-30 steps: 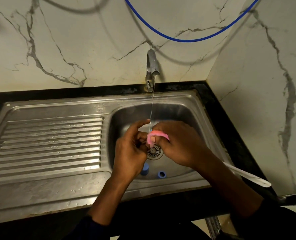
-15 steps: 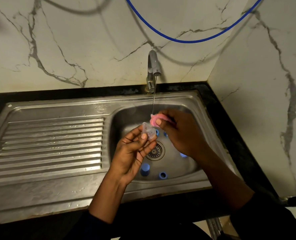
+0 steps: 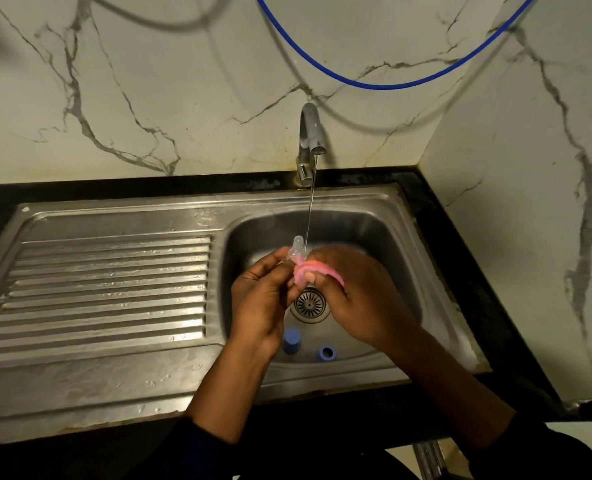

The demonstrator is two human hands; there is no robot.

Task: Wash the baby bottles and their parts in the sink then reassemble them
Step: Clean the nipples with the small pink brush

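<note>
My left hand (image 3: 263,299), just left of the frame's middle, pinches a small clear silicone bottle teat (image 3: 296,247) between thumb and fingertips, its tip pointing up. My right hand (image 3: 360,299), just right of the middle, has its fingers curled round a soft pink scrubbing pad (image 3: 313,271), which is pressed against the base of the teat. Both hands hang over the bowl of the stainless steel sink (image 3: 402,244), above the round metal drain strainer (image 3: 310,304). A thin stream of water (image 3: 310,209) falls from the grey metal tap (image 3: 310,133) at upper centre and lands just beside the teat. Lower in the bowl, below my hands, stand a blue plastic cap (image 3: 291,340) and, just to its right, a blue plastic ring (image 3: 326,353). The ribbed steel drainboard (image 3: 107,282) fills the left of the frame. A blue hose (image 3: 374,83) loops across the marble-patterned wall at the top.
</note>
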